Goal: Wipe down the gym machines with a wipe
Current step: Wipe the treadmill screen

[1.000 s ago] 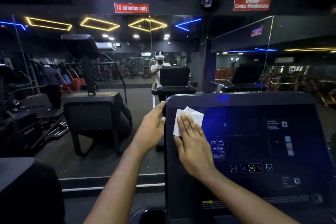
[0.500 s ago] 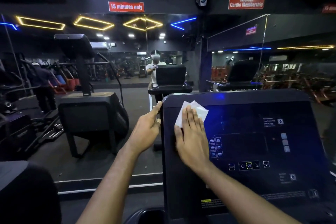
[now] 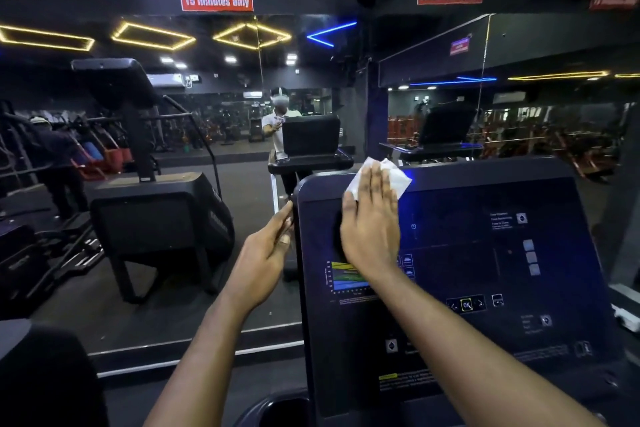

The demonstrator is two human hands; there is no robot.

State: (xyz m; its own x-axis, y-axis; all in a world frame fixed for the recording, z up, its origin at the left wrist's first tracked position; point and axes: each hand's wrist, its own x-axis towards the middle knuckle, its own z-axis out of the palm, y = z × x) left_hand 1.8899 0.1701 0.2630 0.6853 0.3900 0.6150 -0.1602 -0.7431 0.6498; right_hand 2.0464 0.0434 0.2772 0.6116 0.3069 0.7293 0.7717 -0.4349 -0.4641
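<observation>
Glossy console screen (image 3: 485, 253), white wipe (image 3: 400, 177), mirrored gym wall (image 3: 225, 121)

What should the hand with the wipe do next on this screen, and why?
Probably slide the right hand sideways to the right along the top of the console. It presses the wipe flat at the upper left corner, so the wide stretch of screen to the right lies uncovered, while the left hand holds the console's left edge.

A single head-worn wide-angle camera looks forward and slightly down, close above the dark glossy console screen (image 3: 485, 253), facing the large wall mirror (image 3: 207, 121) behind it.
</observation>
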